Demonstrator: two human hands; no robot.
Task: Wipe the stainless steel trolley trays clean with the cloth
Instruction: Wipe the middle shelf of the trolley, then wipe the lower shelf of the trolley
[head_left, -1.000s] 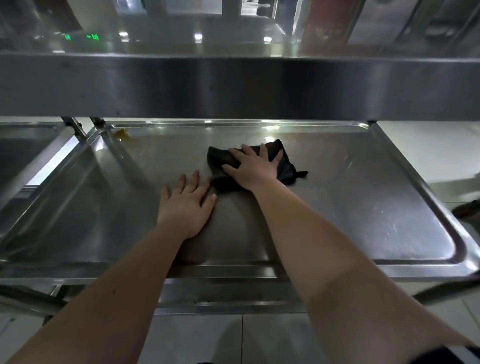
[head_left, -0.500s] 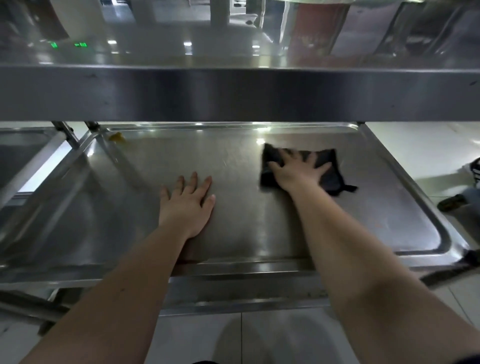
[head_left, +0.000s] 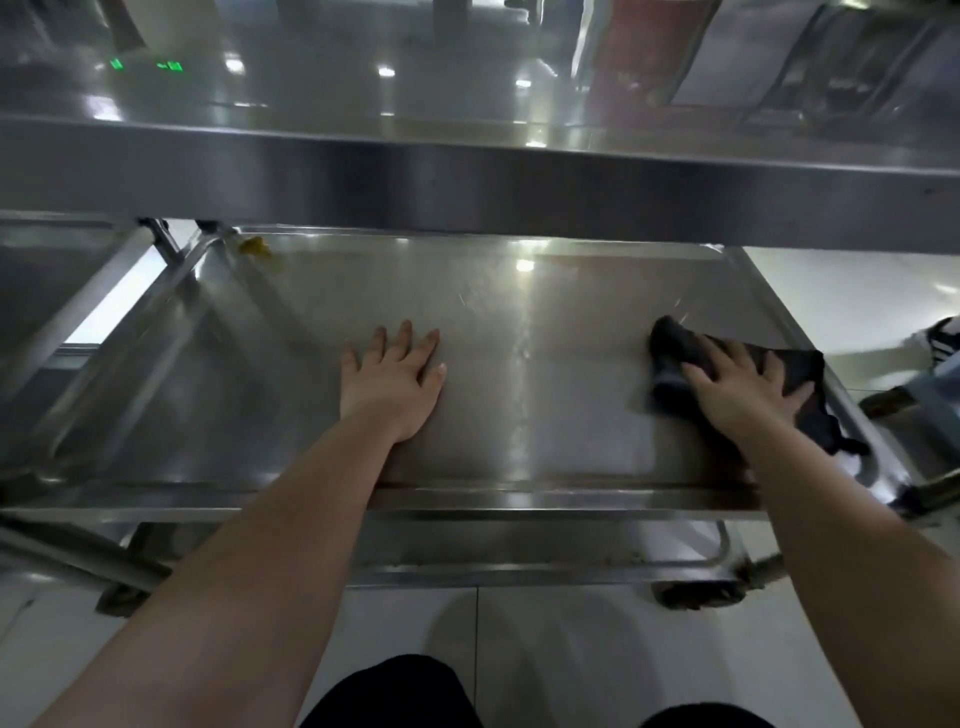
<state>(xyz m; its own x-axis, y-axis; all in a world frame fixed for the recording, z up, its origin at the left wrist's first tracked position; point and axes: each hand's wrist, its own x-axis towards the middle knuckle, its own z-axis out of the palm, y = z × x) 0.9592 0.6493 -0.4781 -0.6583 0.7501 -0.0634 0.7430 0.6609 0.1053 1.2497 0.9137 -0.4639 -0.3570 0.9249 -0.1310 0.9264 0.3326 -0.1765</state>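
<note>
- Right hand (head_left: 743, 389), fingers spread flat on the cloth (head_left: 672, 353), has swept to the right rim of the tray (head_left: 519, 501).
- Left hand (head_left: 392, 384) stays flat, fingers straight, bracing.
- Far-left yellow scrap (head_left: 253, 246) looks unwiped.

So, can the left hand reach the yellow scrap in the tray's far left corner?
Probably yes. The left hand lies flat and free on the tray, with only bare steel between it and the scrap. The shelf above overhangs that corner, so it must stay low.

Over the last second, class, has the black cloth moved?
Yes: the cloth slid right, away from the left hand, to the right rim of the tray.
</note>
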